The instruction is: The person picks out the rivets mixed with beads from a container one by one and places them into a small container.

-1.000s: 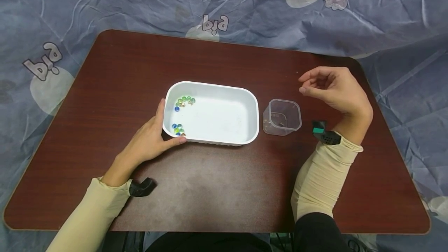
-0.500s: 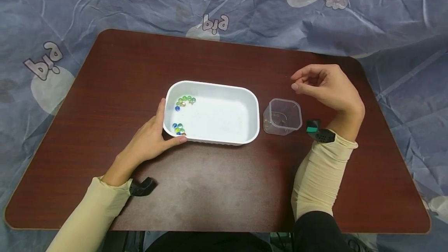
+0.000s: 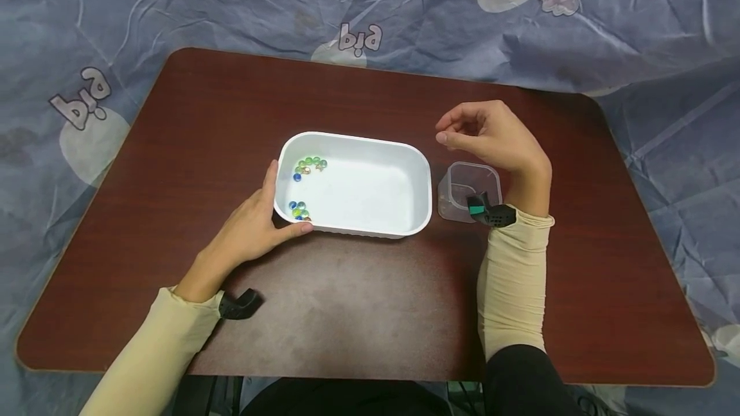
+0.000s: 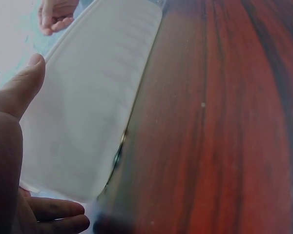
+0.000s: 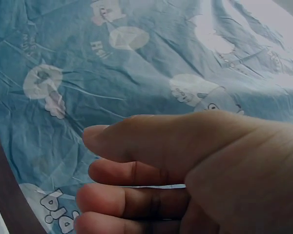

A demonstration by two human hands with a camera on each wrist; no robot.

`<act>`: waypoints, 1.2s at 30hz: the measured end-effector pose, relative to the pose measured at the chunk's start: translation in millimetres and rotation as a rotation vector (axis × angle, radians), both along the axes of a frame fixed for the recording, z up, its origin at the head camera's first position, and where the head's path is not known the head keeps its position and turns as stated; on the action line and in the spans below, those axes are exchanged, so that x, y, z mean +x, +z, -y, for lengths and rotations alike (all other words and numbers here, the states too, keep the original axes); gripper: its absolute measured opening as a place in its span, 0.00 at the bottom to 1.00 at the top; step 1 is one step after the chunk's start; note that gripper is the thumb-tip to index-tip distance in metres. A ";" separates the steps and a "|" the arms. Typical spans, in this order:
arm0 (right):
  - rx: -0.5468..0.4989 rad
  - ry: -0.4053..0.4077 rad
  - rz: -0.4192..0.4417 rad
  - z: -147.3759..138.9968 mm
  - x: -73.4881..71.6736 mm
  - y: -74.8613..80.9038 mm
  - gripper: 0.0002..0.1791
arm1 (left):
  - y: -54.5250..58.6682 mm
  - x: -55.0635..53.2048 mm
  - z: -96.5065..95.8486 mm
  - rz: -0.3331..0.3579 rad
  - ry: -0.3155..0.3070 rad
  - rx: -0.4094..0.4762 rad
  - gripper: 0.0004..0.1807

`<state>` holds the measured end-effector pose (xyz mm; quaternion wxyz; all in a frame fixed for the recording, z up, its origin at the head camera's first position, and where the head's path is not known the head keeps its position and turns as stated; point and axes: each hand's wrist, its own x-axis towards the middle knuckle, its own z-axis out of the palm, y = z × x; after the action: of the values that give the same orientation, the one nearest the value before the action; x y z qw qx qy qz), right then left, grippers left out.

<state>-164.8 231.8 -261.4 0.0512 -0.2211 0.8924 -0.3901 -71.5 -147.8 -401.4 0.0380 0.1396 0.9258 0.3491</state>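
A white plastic tray rests on the table with several glass marbles in two groups near its left end. My left hand lies against the tray's left front corner. Its thumb touches the front side, while its other fingers extend straight along the left end. In the left wrist view, that thumb reaches up to the rim. My right hand is raised beyond a clear plastic tub, its fingers loosely bent. Nothing shows between the thumb and fingers in the right wrist view.
The clear tub stands just right of the tray, partly hidden by my right wrist's black camera. Beneath everything is a dark brown table with rounded corners. A patterned blue-grey cloth lies beyond its far edge.
My right hand has moved left, from right of the tub to a place above and behind it, near the tray. My left hand, the tray and the marbles have stayed in place.
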 end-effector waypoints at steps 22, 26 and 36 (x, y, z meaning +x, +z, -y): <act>0.030 0.030 0.004 19.3 -1.6 -2.2 0.09 | -0.2 -1.1 1.7 0.007 -0.002 0.011 0.68; 0.042 0.045 -0.018 21.5 -2.9 -3.1 0.09 | 0.5 -1.5 1.9 0.000 0.006 0.014 0.68; 0.049 0.055 -0.038 24.1 -0.9 -3.9 0.10 | -0.8 -1.3 0.7 0.007 0.011 0.002 0.68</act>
<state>-165.7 207.6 -265.3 0.0505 -0.2513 0.8962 -0.3622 -72.8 -148.4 -402.2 0.0392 0.1331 0.9261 0.3508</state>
